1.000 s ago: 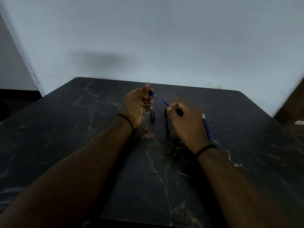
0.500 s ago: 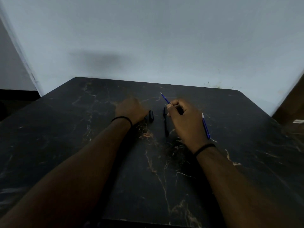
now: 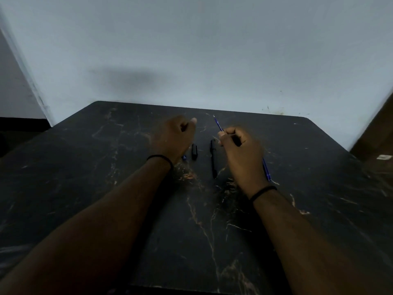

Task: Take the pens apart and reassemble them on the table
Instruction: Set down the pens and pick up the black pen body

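My right hand [image 3: 242, 150] pinches a thin blue refill [image 3: 218, 124] whose tip points up and to the left. My left hand [image 3: 174, 137] hovers above the table with its fingers curled and nothing visible in them. Below it lie a small blue piece [image 3: 184, 157] and a short black cap [image 3: 194, 151]. A long black pen barrel [image 3: 213, 158] rests between my hands. A second blue pen [image 3: 266, 171] lies on the table, partly hidden behind my right wrist.
The dark marbled table [image 3: 106, 177] reaches back to a pale wall. A brown object [image 3: 374, 135] stands past the table's right edge.
My left hand set the small blue piece down beside the black cap and has since lifted away with curled fingers. My right hand holds the refill almost still.
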A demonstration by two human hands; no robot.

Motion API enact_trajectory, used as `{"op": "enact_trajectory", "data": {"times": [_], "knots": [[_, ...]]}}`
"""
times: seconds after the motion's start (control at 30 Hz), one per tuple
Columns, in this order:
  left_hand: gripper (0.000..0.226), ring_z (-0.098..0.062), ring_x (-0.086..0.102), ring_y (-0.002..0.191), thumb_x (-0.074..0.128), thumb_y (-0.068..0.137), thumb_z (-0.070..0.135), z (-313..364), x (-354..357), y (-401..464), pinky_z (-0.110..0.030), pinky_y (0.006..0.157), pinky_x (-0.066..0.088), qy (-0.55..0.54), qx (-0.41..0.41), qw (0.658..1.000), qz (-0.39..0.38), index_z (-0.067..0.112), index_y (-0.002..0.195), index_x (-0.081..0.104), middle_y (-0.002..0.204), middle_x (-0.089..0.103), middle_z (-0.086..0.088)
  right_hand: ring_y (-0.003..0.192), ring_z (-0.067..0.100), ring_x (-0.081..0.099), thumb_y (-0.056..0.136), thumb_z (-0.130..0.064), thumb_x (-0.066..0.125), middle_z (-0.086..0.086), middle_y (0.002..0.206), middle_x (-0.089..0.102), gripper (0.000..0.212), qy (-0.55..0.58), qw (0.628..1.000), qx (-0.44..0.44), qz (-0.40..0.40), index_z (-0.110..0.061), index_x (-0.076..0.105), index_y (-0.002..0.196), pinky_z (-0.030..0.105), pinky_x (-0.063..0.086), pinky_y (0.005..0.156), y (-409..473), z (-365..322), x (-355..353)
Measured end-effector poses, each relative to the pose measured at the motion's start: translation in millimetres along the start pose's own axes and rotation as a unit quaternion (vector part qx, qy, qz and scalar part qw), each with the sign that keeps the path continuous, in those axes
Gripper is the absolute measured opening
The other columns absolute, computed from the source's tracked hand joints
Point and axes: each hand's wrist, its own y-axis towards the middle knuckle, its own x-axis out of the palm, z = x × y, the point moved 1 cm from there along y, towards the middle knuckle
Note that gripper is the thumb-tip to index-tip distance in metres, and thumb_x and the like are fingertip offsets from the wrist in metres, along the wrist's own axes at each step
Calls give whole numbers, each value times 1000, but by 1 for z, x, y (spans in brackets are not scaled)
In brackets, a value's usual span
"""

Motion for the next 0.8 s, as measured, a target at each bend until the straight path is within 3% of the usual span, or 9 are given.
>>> {"op": "enact_trajectory", "data": {"times": [0.07,0.2,0.3,0.37,0.43,0.5,0.63,0.73,0.8], "knots": [[40,-4,34,44,59,94,33,12,6,-7,-21,47,28,-59,47,997,-3,21,59,43,50,36,7,68,10,61,94,-26,65,3,78,71,12,39,999,6,25,-27,67,83,25,48,61,2,-2,-1],[13,1,47,57,63,90,27,23,21,-18,-23,57,36,-37,134,984,-112,17,85,69,66,56,14,74,5,61,95,-19,65,-9,80,68,19,108,991,-20,75,-34,65,82,21,52,70,3,-9,-6],[13,5,52,62,68,87,30,26,22,-21,-14,59,35,-73,158,968,-181,23,97,70,79,63,14,90,18,67,94,-21,66,-4,90,72,21,128,987,-35,91,-38,67,82,30,55,79,5,-10,-6],[16,6,55,64,71,85,34,28,24,-23,-11,59,36,-90,157,961,-208,28,99,68,80,63,16,92,16,68,93,-21,66,-3,94,72,23,135,987,-31,84,-40,67,81,29,54,78,6,-10,-5],[15,0,59,68,73,81,33,32,25,-26,-18,60,42,-104,148,962,-204,32,94,64,78,64,16,89,16,69,92,-22,67,-3,92,73,22,137,988,-28,68,-40,68,80,32,57,77,5,-11,-4],[11,-12,64,67,75,79,24,34,27,-28,-28,59,47,-126,137,964,-188,23,87,67,76,67,13,89,23,70,90,-24,69,1,92,74,19,140,988,-31,58,-40,70,80,43,60,79,3,-12,-2],[17,-30,69,79,73,81,7,36,30,-31,-34,69,53,-189,114,959,-180,6,97,74,88,75,-5,90,29,70,90,-23,70,9,94,75,11,152,987,-36,39,-33,72,86,53,58,82,0,-13,1],[20,-27,70,87,68,84,1,40,28,-33,-35,76,56,-232,92,955,-162,-1,103,72,97,75,-18,91,29,70,88,-23,71,9,94,74,9,154,987,-36,36,-32,73,87,54,57,82,-1,-14,1],[8,-14,71,75,67,86,-1,40,29,-33,-27,66,56,-233,91,954,-165,-3,90,74,84,75,-11,90,27,70,87,-22,73,6,92,75,11,155,986,-29,44,-32,73,85,52,57,79,-1,-15,1]]}}
